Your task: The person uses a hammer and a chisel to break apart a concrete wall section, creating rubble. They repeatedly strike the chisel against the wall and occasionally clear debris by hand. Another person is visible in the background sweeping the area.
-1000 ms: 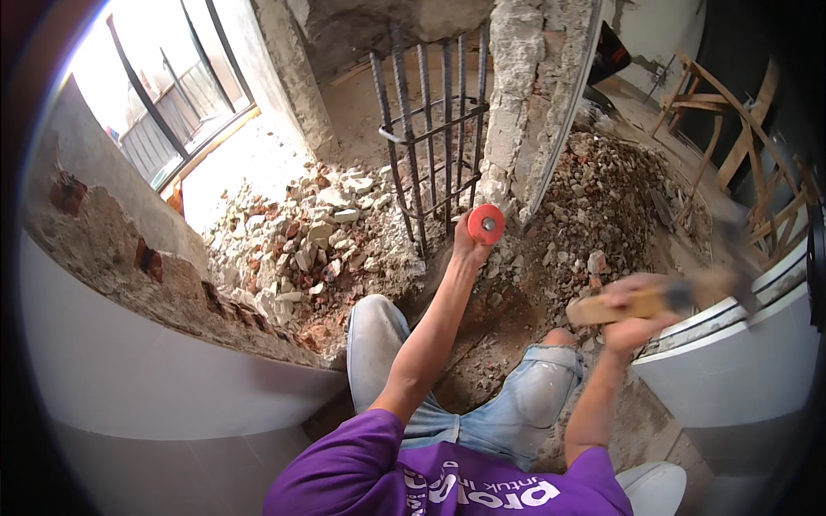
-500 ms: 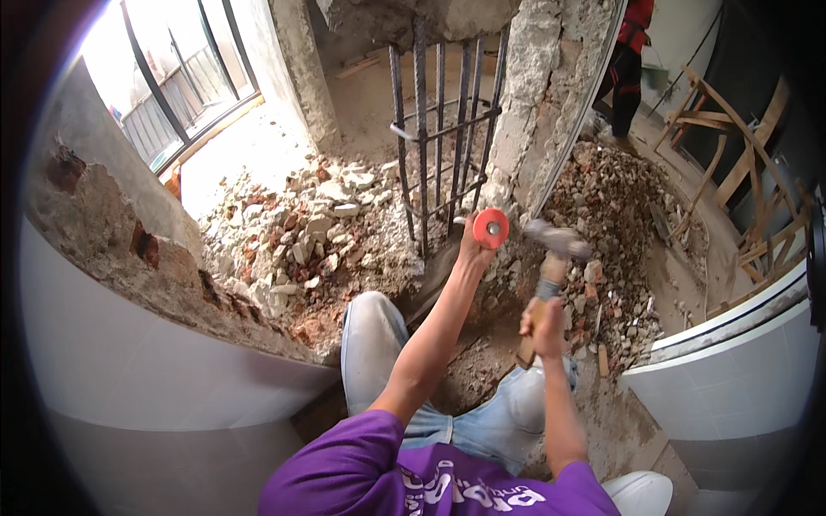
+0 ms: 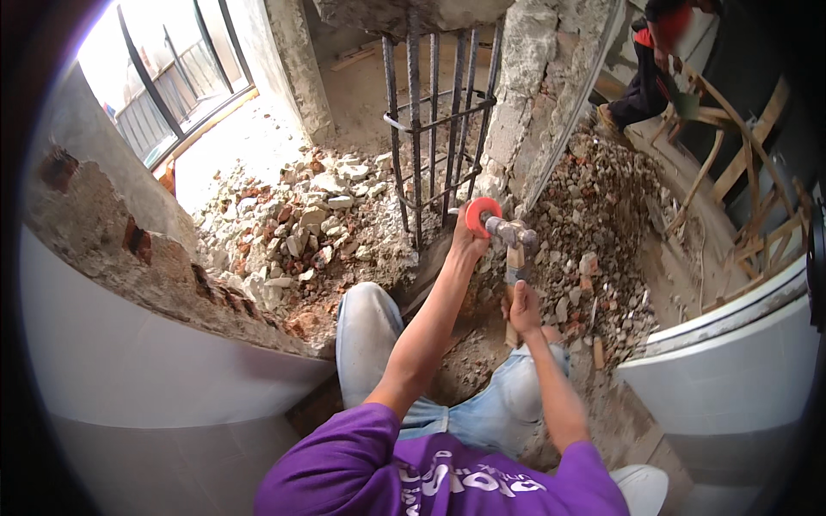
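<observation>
My left hand [image 3: 467, 238] is closed round a chisel with a round red hand guard [image 3: 475, 209], at the foot of a cage of bare steel bars [image 3: 433, 112]. The chisel's blade end is hidden behind the guard and hand. My right hand [image 3: 522, 308] grips the wooden handle of a hammer [image 3: 521, 242]. The hammer's metal head is against the butt end of the chisel, just right of the red guard. Broken concrete stands directly beyond both hands, beside the bars.
Heaps of rubble [image 3: 301, 228] lie left of the bars and on the right [image 3: 594, 206]. A cracked concrete pillar [image 3: 516, 112] rises behind. Low tiled walls [image 3: 172, 344] flank me. At far right, a co-worker [image 3: 650, 77] bends near a tangle of timber [image 3: 740, 146].
My right hand has swung the hammer leftward, bringing its head from beside the chisel onto its end. The left hand stays on the chisel. The co-worker has come further into view, bending.
</observation>
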Available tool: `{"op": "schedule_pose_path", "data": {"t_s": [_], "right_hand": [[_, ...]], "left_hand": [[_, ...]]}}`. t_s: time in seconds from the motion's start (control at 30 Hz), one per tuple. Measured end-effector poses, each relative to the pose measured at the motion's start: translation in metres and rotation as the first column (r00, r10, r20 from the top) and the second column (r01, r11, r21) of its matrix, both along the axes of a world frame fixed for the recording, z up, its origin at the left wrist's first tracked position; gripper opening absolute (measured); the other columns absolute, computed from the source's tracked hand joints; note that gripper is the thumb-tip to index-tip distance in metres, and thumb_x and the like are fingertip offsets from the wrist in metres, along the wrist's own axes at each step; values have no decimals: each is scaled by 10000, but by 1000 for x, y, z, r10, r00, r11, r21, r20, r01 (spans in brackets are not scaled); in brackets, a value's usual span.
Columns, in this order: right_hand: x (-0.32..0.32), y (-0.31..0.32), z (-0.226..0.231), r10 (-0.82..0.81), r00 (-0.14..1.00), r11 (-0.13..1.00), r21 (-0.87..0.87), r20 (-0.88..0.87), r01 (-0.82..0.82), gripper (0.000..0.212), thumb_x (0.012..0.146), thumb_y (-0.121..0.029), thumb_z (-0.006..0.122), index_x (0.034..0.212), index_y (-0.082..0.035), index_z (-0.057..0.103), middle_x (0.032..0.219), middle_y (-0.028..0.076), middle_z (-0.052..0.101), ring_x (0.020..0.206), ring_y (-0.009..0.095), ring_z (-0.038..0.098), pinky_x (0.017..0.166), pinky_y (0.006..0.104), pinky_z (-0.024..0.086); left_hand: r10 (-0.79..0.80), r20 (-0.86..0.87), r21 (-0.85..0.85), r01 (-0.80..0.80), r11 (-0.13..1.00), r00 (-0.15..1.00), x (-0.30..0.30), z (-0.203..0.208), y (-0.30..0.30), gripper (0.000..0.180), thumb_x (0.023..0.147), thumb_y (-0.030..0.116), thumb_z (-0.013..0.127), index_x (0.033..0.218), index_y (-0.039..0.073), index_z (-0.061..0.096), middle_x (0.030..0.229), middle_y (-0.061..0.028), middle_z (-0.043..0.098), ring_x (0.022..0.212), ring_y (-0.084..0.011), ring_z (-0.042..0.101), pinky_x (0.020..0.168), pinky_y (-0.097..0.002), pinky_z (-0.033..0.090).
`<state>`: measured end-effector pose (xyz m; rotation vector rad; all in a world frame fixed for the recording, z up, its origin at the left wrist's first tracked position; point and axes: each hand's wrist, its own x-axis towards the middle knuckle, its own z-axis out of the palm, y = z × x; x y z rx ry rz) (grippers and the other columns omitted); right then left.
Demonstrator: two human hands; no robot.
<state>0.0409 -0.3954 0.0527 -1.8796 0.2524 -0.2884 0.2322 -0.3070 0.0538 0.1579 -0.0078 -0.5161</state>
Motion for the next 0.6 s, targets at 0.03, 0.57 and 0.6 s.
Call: {"op": "schedule_pose_path", "data": {"t_s": [0.03, 0.57, 0.6], "right_hand": [[-1, 16, 18, 16, 1000, 997, 80, -26, -14, 610, 919, -591, 300, 641, -70, 449, 530, 5, 483, 426, 118, 466, 422, 257, 377], [1, 2, 79, -78, 739, 995, 2, 669, 103, 804, 754, -816, 151, 827, -83, 473, 608, 20, 490, 533, 152, 522, 541, 322, 468], [8, 6, 28, 50, 988, 995, -88, 147, -37, 787, 768, -803, 155, 826, -85, 471, 608, 20, 486, 529, 148, 516, 534, 318, 465]], "left_hand": [[64, 4, 13, -64, 998, 998, 15, -4, 8, 278, 965, 305, 398, 1039, 66, 517, 978, -55, 600, 890, -182, 597, 799, -355, 528], [38, 36, 23, -39, 999, 999, 14, 11, 8, 226, 959, 292, 423, 986, 86, 512, 913, -48, 591, 860, -195, 592, 785, -371, 523], [9, 114, 21, -11, 1000, 993, 17, 8, 15, 237, 959, 302, 417, 990, 87, 513, 914, -49, 591, 865, -198, 591, 787, -371, 520]]}}
